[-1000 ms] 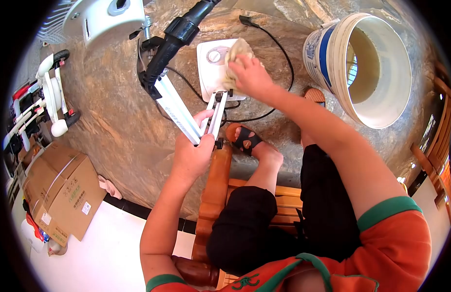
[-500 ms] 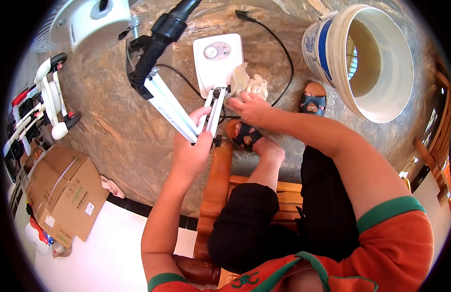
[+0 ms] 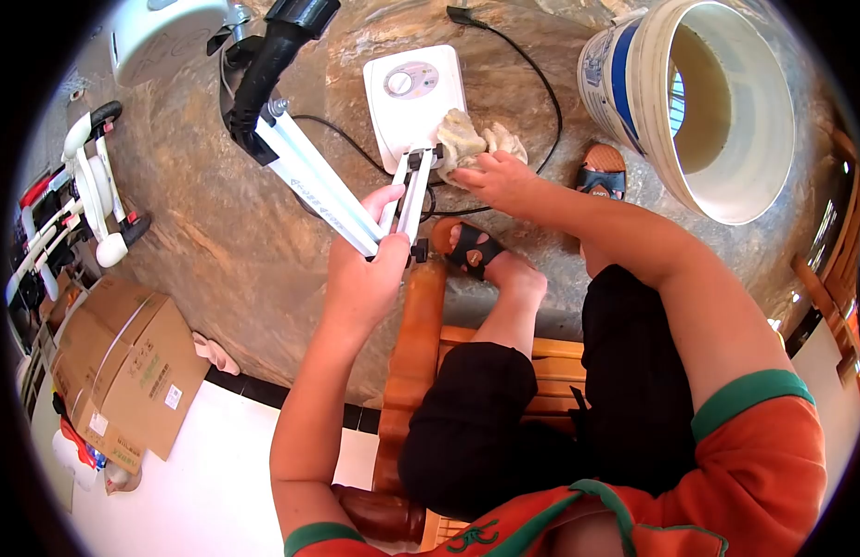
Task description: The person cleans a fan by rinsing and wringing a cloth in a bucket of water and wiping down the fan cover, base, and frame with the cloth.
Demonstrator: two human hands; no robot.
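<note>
My left hand [image 3: 367, 269] is closed around the lower end of a fan's white stand pole [image 3: 314, 190], where two slimmer white bars meet it. The pole leans up and left to a black joint [image 3: 263, 93]. Beyond that, the white fan housing [image 3: 170, 37] is cut off by the top edge. My right hand [image 3: 506, 181] grips a crumpled beige rag [image 3: 462, 139] beside the bars' black end knob. Just behind the rag lies a white control box [image 3: 414, 102] with a round dial. Whether it joins the bars is hidden.
A white bucket [image 3: 625, 88] with murky water stands at the right. A black cable [image 3: 553, 88] with a plug curves across the stone floor. At left are a cardboard box [image 3: 137, 371] and a white wheeled frame [image 3: 96, 190]. A wooden seat [image 3: 413, 353] is beneath me.
The fan housing and black joint have shifted up and left in view. My right hand has moved slightly right and up with the rag, while my left keeps its hold.
</note>
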